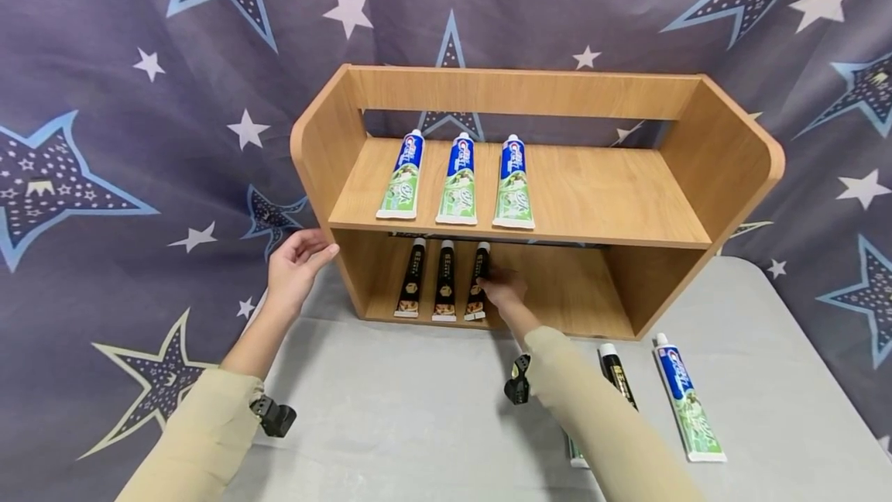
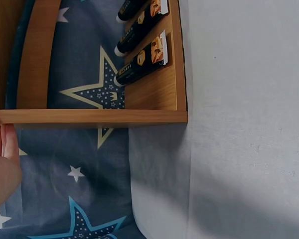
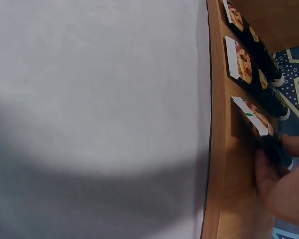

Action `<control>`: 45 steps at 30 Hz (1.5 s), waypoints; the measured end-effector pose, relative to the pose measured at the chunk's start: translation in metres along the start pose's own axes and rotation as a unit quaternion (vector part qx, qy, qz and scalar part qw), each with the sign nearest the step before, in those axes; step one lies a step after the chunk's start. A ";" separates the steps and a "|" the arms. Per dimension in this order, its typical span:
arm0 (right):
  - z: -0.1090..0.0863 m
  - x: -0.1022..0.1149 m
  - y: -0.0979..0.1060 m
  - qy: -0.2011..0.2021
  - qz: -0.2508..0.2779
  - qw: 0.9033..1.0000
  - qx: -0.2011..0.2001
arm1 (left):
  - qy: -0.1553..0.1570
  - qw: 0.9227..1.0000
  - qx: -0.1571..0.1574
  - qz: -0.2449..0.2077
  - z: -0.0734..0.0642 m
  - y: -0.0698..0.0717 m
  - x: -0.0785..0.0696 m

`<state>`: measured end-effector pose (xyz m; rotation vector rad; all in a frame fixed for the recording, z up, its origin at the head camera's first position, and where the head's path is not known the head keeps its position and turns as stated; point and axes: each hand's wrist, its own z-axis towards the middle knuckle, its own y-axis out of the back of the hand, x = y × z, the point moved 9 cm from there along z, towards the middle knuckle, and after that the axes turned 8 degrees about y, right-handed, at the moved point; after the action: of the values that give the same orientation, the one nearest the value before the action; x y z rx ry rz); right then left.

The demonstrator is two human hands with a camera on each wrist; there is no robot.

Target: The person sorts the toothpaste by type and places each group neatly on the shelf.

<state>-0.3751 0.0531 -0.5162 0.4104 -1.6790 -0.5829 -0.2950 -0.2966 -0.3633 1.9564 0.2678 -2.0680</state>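
Note:
On the lower level of a wooden shelf (image 1: 564,293), my right hand (image 1: 503,285) pinches the third black toothpaste tube (image 1: 478,285) between thumb and fingers. In the right wrist view that tube (image 3: 256,119) is tilted over on one side. Two more black toothpaste tubes, the left one (image 1: 411,277) and the middle one (image 1: 445,281), lie flat to its left, crimped ends toward the front edge. My left hand (image 1: 296,266) rests against the outside of the shelf's left side panel, and the left wrist view shows its fingers (image 2: 9,142) straight against the wood.
Three blue-and-green toothpaste tubes (image 1: 458,180) lie in a row on the upper level. On the grey tabletop (image 1: 390,409) at right are another blue-and-green tube (image 1: 688,401), a black tube (image 1: 616,374) and a tube end (image 1: 577,452), partly behind my right sleeve. A star-patterned curtain (image 1: 209,99) hangs behind.

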 end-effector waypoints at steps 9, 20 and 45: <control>0.067 -0.061 -0.031 0.031 -0.004 0.999 -0.028 | 0.002 1.000 -0.001 0.009 0.000 0.000 0.000; -0.018 -0.010 0.024 0.046 0.017 0.998 0.026 | 0.010 1.000 -0.003 0.001 -0.001 0.001 0.004; -0.091 -0.055 0.102 0.081 0.014 0.994 0.072 | 0.003 1.000 0.001 -0.007 -0.001 -0.002 -0.001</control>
<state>-0.2706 0.1532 -0.4888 0.5233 -1.5726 -0.3991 -0.2946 -0.2947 -0.3624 1.9672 0.2817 -2.0717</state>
